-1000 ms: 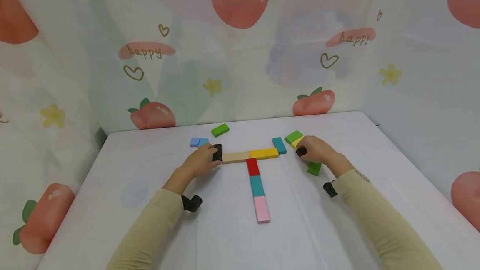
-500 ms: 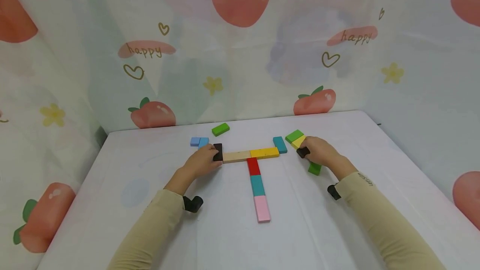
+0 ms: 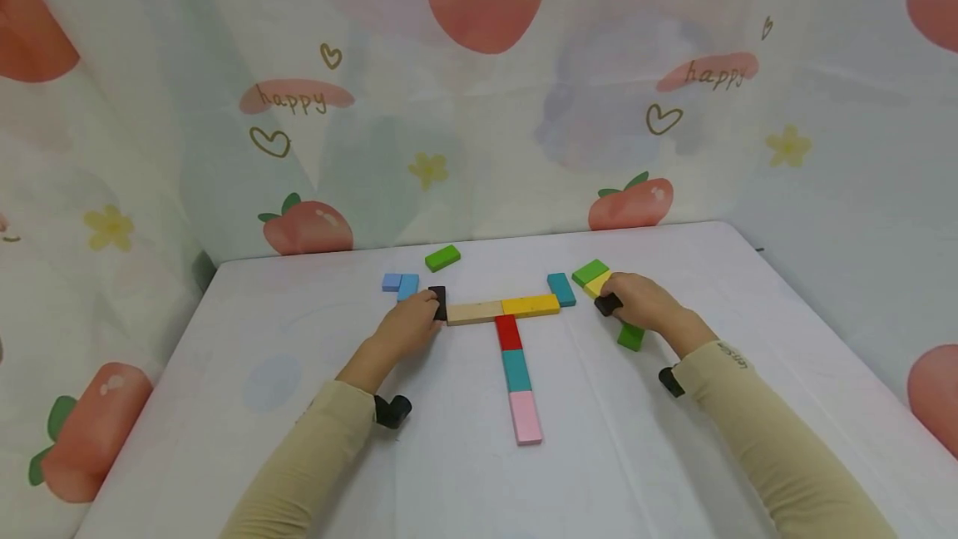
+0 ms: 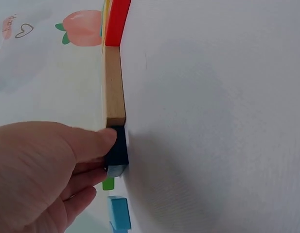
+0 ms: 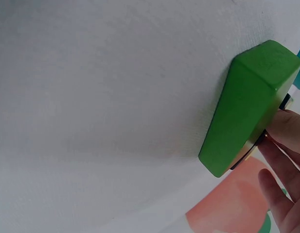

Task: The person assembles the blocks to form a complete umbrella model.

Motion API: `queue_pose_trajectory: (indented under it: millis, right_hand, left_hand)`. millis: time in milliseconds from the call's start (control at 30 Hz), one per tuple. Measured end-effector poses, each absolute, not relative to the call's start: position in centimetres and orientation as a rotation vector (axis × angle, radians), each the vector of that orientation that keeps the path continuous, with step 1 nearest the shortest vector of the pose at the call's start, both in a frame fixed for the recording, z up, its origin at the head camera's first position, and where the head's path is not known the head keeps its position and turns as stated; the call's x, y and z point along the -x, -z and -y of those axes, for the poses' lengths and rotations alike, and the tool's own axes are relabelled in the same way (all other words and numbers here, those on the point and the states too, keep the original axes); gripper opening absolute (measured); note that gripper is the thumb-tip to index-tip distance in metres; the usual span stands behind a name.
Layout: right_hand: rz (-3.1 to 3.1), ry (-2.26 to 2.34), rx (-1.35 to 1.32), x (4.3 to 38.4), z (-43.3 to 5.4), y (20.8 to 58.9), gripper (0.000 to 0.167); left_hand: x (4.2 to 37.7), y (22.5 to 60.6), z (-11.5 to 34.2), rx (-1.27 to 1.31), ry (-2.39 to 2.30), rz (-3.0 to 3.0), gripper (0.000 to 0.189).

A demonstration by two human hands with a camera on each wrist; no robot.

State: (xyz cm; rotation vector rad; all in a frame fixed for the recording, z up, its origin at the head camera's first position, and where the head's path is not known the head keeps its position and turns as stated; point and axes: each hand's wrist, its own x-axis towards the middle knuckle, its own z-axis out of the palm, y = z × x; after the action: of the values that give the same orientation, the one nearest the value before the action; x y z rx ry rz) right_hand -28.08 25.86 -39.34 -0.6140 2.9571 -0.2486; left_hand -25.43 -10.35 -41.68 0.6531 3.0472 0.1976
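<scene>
In the head view, flat coloured blocks form a T. Its top bar joins a tan block (image 3: 475,313) and a yellow block (image 3: 530,305); its stem runs from a red block (image 3: 508,332) through a teal block (image 3: 516,370) to a pink block (image 3: 525,417). At the bar's left end my left hand (image 3: 407,325) pinches a black block (image 4: 119,150), thumb on its near side, right against the tan one. Over on the right, my right hand (image 3: 639,303) holds another black block (image 3: 608,304), close beside a pale yellow block (image 3: 597,284) and a dark green block (image 5: 242,109).
Behind the bar lie a bright green block (image 3: 443,257), two blue blocks (image 3: 407,285) and a teal block (image 3: 561,289). A second green block (image 3: 590,273) touches the pale yellow one. A printed curtain (image 3: 494,140) rises at the white table's (image 3: 299,439) back edge.
My left hand has shifted slightly right on the black block, uncovering more of a blue block behind it. The right hand stays where it was, holding its black block; the view drifts slightly.
</scene>
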Motion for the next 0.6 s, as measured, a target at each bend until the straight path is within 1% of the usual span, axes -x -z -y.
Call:
queue_pose_trajectory:
  millis: [300, 600]
  right_hand:
    - [-2.95, 0.269, 0.654, 28.16, -26.11, 39.51, 0.029]
    - [-2.935, 0.244, 0.663, 28.25, -25.97, 39.23, 0.029]
  left_hand:
    - [25.32, 42.22, 10.41, -0.654, -0.252, -3.134, 0.024]
    - [25.2, 42.65, 10.19, -0.623, -0.29, -3.211, 0.024]
